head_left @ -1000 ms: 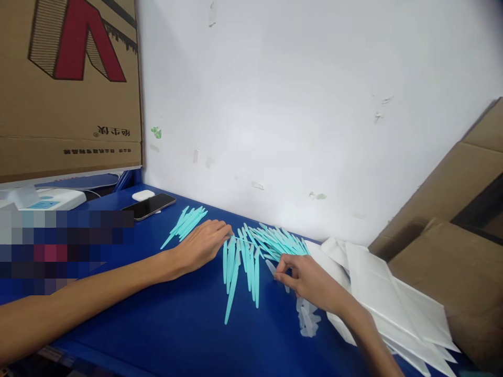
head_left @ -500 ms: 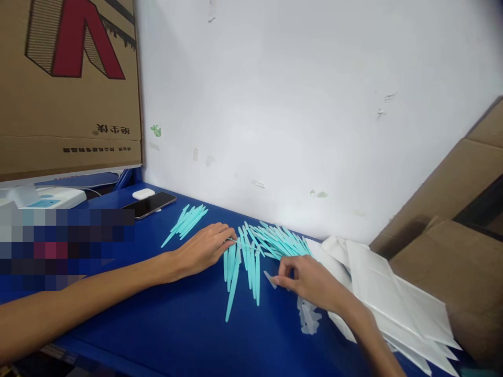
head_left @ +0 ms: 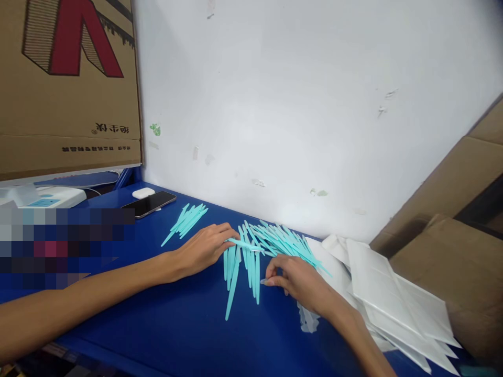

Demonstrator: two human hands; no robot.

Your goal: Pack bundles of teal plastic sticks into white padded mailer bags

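My left hand point(head_left: 210, 243) pinches the handle end of a teal eyebrow razor point(head_left: 244, 244), whose blade end points right. In the fingertips of my right hand point(head_left: 296, 280) is a small translucent blade cap point(head_left: 264, 282), apart from that razor. Below the held razor, several teal razors point(head_left: 232, 290) lie side by side on the blue table point(head_left: 176, 324). A dense pile of razors point(head_left: 281, 240) spreads behind my right hand, and a smaller bunch point(head_left: 188, 220) rests beyond my left wrist. Loose translucent caps point(head_left: 308, 319) lie under my right forearm, partly hidden.
A phone point(head_left: 155, 203) and a white case point(head_left: 143, 193) sit at the back left, near a white device point(head_left: 65, 198). White packets point(head_left: 389, 283) are stacked at right beside cardboard point(head_left: 444, 272). A wall point(head_left: 275, 131) closes the back; a large carton point(head_left: 70, 110) stands left.
My right hand has moved slightly left with the cap, closer to the held razor. That razor has turned in my left fingers and now shows its flat side.
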